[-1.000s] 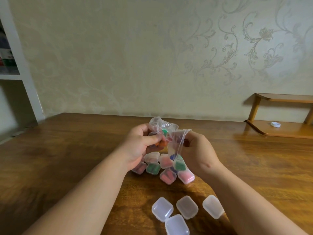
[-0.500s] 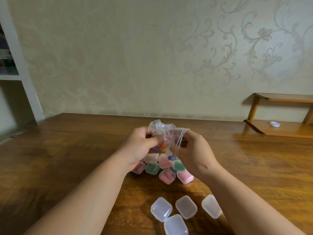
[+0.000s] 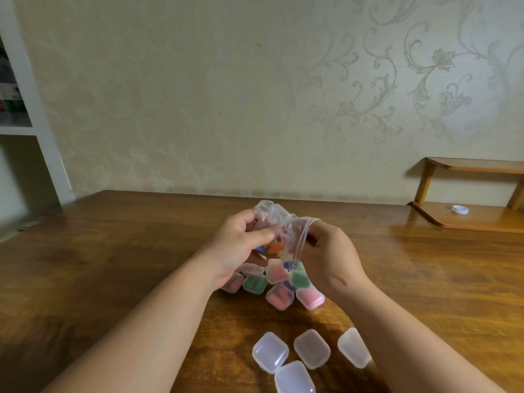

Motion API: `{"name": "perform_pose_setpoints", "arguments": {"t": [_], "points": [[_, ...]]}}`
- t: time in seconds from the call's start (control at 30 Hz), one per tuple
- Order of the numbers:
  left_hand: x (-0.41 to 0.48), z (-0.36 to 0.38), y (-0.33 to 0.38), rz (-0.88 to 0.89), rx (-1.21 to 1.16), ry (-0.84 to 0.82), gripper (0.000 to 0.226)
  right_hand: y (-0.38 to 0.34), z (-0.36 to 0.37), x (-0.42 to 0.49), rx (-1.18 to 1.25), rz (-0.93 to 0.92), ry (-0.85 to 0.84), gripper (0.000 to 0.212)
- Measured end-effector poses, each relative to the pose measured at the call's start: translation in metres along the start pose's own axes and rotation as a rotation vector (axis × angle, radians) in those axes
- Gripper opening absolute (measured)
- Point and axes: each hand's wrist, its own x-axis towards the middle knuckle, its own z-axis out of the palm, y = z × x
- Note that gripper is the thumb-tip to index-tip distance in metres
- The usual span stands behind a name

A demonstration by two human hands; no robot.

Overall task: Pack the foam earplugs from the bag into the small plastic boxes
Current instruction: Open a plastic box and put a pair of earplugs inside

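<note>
Wooden table [image 3: 113,265]; crumpled clear bag [image 3: 268,210] of earplugs [image 3: 273,248] pinched by left hand [image 3: 238,251] and right hand [image 3: 333,259] fingers [image 3: 265,233]

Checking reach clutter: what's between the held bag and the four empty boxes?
Head view: a cluster of filled boxes lies below the bag, then a bare strip of table before the empty boxes.

Below the crumpled clear plastic bag [image 3: 296,234], my left hand [image 3: 238,248] covers some filled small clear boxes [image 3: 279,297]; the colourful foam earplugs [image 3: 275,248] inside it blur together uncountably.
</note>
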Motion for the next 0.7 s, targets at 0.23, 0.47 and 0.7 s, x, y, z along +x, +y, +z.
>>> {"name": "perform_pose_setpoints", "arguments": {"t": [0.23,0.47,0.7], "points": [[-0.0022,0.0002,0.0017,0.023,-0.025,-0.008,0.020,-0.0015,0.0018,-0.0003,0.012,-0.015,-0.050,0.030],[-0.0018,-0.0006,0.0021,0.003,-0.152,0.012,0.028,-0.0035,-0.0021,-0.0003,0.141,0.031,0.025,0.024],[-0.0008,0.0012,0.0000,0.045,-0.033,0.035,0.029,-0.0072,-0.0034,-0.0020,0.373,0.069,0.073,0.024]]}}
